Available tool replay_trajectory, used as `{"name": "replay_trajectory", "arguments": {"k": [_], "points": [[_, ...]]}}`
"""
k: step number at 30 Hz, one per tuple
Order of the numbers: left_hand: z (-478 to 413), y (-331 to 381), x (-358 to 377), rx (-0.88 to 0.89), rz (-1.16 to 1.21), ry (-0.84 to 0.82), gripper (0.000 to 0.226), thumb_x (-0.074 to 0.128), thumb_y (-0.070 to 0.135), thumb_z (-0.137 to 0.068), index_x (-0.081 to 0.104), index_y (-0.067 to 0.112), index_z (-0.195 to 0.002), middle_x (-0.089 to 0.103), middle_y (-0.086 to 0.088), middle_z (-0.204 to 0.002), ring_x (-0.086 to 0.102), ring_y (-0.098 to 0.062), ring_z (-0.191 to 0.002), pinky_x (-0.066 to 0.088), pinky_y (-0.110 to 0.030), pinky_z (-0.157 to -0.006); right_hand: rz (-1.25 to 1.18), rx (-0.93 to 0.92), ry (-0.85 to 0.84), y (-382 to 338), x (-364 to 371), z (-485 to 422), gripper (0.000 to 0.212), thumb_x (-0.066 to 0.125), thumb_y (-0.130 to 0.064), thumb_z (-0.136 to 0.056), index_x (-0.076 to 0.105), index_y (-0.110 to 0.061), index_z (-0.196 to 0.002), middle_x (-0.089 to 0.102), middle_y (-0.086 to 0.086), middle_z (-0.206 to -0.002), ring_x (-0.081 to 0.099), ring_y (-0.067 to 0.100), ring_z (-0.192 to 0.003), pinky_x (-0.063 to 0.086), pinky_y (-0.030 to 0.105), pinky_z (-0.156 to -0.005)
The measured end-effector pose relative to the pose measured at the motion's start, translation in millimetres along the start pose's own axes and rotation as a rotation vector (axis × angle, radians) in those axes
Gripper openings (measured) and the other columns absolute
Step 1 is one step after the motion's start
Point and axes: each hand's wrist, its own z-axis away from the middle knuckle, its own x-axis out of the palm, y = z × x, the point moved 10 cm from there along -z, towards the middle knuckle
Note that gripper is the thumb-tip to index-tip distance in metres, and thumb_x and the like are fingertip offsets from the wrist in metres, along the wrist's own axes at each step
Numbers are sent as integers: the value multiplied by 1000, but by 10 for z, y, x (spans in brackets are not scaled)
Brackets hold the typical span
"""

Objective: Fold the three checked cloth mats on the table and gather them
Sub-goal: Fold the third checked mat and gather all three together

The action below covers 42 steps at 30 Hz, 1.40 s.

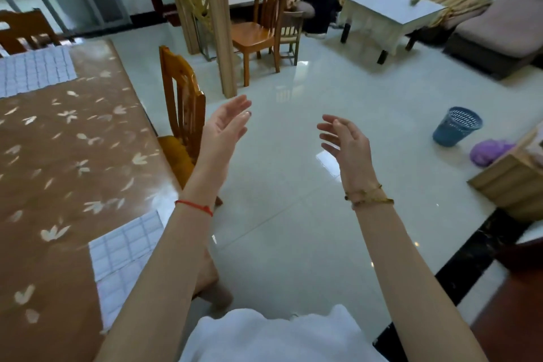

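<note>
Two white checked cloth mats show on the brown flowered table [58,161] at the left. One mat [35,69] lies flat at the far end. The other mat [123,253] lies flat at the near right edge, partly hidden by my left forearm. A third mat is not in view. My left hand [224,123] and my right hand [343,141] are raised over the floor to the right of the table, palms facing each other, fingers apart, holding nothing.
A wooden chair [182,114] stands against the table's right side. Farther off are another chair [264,23], a low white table [388,12], a sofa, a blue basket [457,126], a purple bundle [487,151] and a wooden box [517,182]. The tiled floor is glossy.
</note>
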Motion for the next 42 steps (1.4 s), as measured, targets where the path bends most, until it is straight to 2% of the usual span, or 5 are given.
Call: {"name": "replay_trajectory", "arguments": {"k": [8,17,22,31,42], "points": [[-154,-40,716,-10,42,28,35,53,16,-100,54,17,-136,63,3,-132,59,-11,-122,44,-39,-109,-23,3,-19,-94,-654,-364,27,45,-20,-100,67,-13,-116,70,7,-114,63,17,-100,50,35,-93],[-753,-272,976,-38,59,65,37,53,14,-100,54,16,-136,64,4,-131,60,-11,-121,47,-36,-107,-18,32,-61,25,-694,-1080,28,45,-22,-101,66,-13,-117,69,8,-117,62,14,-100,50,33,-93],[-1355,-364,1001,-45,76,85,36,52,14,-100,54,16,-137,63,4,-131,60,-11,-121,46,-36,-107,-4,35,-83,47,-511,-1761,28,45,-21,-101,66,-13,-117,69,7,-116,62,14,-99,49,37,-96],[-2828,-235,853,-19,89,135,34,53,15,-100,57,20,-133,65,5,-129,61,-10,-120,46,-34,-107,4,15,-141,-125,174,-3240,28,45,-21,-101,66,-13,-118,69,7,-118,62,15,-102,50,36,-96],[-4121,-230,352,-31,76,260,35,55,16,-99,56,19,-134,65,5,-128,60,-11,-122,45,-38,-109,5,54,-234,48,1055,-4577,27,45,-24,-101,67,-16,-117,69,4,-116,63,17,-104,51,32,-93]]}}
